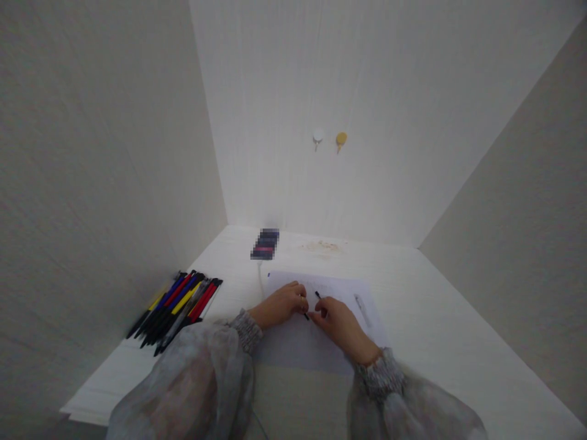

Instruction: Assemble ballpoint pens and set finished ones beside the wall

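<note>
Left hand (287, 302), fingertips pinching a small dark part (306, 316) above the paper sheet (302, 355); right hand (340, 325), fingers curled close beside that part, grip not discernible. A black tip (317, 294) shows just past the right forefinger, over the sheet. Left of the sheet, overlapping pens (182, 304); beyond it, a pixelated object (265, 243).

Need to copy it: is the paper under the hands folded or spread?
Spread: the paper lies flat on the table, with no fold visible.

Office-type wkstn: 3 plain walls (330, 98), desk (426, 318) w/ pens (177, 308), paper (302, 351).
</note>
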Motion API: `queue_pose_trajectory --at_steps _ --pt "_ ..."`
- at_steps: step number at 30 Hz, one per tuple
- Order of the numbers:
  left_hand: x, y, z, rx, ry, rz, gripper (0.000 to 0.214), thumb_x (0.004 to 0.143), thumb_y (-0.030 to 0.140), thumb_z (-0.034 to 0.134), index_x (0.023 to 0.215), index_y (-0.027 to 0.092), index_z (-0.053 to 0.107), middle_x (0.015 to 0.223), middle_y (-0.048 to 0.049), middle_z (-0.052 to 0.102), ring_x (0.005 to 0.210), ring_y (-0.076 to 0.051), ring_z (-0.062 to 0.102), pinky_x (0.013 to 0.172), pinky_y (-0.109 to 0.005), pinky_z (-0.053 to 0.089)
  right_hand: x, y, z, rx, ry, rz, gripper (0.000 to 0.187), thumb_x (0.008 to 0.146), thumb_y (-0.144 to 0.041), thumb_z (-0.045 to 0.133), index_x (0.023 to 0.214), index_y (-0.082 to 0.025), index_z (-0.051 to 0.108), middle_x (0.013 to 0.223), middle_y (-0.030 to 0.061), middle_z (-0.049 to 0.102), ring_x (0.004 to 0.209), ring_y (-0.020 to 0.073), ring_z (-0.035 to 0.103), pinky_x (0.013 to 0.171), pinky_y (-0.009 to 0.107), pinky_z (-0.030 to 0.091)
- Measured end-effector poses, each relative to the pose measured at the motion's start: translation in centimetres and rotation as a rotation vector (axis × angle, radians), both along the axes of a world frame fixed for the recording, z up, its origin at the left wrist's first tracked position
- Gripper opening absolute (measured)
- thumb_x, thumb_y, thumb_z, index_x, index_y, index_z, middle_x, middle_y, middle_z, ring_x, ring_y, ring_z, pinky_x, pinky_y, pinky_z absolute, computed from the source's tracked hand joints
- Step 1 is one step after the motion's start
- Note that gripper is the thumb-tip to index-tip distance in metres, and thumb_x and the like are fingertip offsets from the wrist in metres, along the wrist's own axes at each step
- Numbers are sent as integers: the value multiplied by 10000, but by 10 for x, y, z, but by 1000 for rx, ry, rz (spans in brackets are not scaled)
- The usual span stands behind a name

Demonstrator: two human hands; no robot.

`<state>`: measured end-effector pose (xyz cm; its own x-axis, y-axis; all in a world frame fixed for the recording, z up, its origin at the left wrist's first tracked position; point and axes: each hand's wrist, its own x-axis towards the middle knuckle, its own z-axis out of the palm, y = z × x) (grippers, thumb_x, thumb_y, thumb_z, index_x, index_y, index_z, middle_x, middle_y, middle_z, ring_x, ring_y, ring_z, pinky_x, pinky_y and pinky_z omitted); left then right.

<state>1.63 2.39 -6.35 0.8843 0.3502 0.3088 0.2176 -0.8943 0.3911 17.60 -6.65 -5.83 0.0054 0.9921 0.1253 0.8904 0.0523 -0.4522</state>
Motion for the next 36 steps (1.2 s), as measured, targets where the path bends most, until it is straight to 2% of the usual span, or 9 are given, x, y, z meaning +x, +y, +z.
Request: queue_pose_trajectory --at_steps 4,7,10,16,20,25,31,36 --pt "-9 10 0 -40 -23 154 173 699 197 579 866 172 615 888 -53 530 859 -157 436 780 -279 349 -10 -2 -10 -39 -68 23 108 720 -276 514 757 -185 557 756 27 567 657 126 510 577 224 325" --pt "-14 19 -4 -43 37 234 129 688 183 586 809 181 630 885 -44 531 861 -155 440 789 -281 349 -9 -2 -10 -48 -86 24 91 728 -250 497 756 -179 547 757 23 564 655 117 505 575 215 320" --pt "-13 24 -11 -23 71 254 101 691 160 576 769 184 635 860 -37 538 847 -149 442 786 -272 347 -11 -2 -7 -41 -113 27 93 738 -242 480 761 -176 541 768 24 566 665 118 509 575 215 320" --pt "-9 25 -15 23 95 251 23 679 163 597 689 161 618 818 -36 540 827 -145 438 759 -253 346 -19 -6 2 -125 -241 17 141 759 -222 437 808 -162 555 813 58 589 728 145 550 600 234 339" --pt "-11 26 -9 84 164 251 38 690 205 600 706 173 613 835 -36 539 836 -156 429 746 -271 335 -18 -9 8 -170 -362 38 193 762 -200 405 835 -137 573 827 100 608 735 181 577 603 264 354" --pt "-18 29 1 133 161 248 63 735 226 555 727 176 593 832 -32 545 832 -149 425 750 -274 324 -8 -14 15 -255 -417 35 184 705 -195 454 791 -128 602 801 116 628 745 217 589 595 277 364" --pt "-20 26 2 91 61 174 104 780 150 471 725 147 560 781 -32 550 786 -123 441 731 -232 342 4 -16 21 -286 -372 -6 180 682 -221 465 766 -146 606 785 102 628 718 201 581 559 261 345" --pt "-11 12 2 36 97 26 129 768 118 459 698 152 562 770 -19 552 765 -110 463 700 -203 356 0 -14 15 -234 -336 -78 184 705 -227 427 754 -159 591 751 80 627 681 191 575 535 254 324"
